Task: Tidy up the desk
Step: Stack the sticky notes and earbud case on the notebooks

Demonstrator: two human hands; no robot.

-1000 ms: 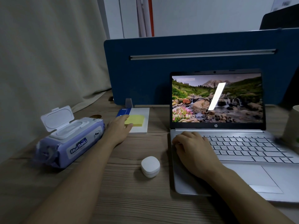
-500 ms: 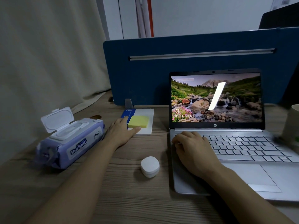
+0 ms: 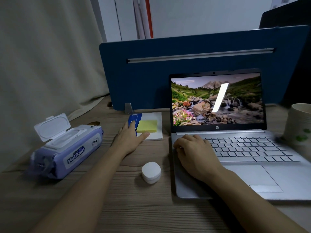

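The desk [image 3: 127, 207], a wood-grain surface backed by a blue partition panel [image 3: 168, 68], is seen in the single head view, with several loose items spread across it. A white notepad with a blue spine [image 3: 153, 130] lies flat near the partition foot, just left of the open laptop [image 3: 235, 148], and a yellow sticky-note block [image 3: 147, 126] is stacked on top of it. The left hand [image 3: 129, 137] is laid against the near-left corner of this stack: fingers are extended along the blue edge and the thumb is stretched under the near edge of the sticky block, so the stack is touched rather than clearly gripped; whether anything is actually pinched cannot be told. The right hand [image 3: 195, 153] is rested on the left end of the laptop deck, fingers loosely curled over the keys, with nothing held. The stack lies directly ahead of and slightly right of the left hand, its long axis running away from the viewer, and the left hand is plainly the nearer one to it. A wet-wipes pack [image 3: 67, 148] with its lid flipped open sits well to the left, a small white case [image 3: 151, 172] lies between the forearms, and a paper cup [image 3: 299, 123] stands at the right edge. Squaring the stack is judged to be the step in hand.
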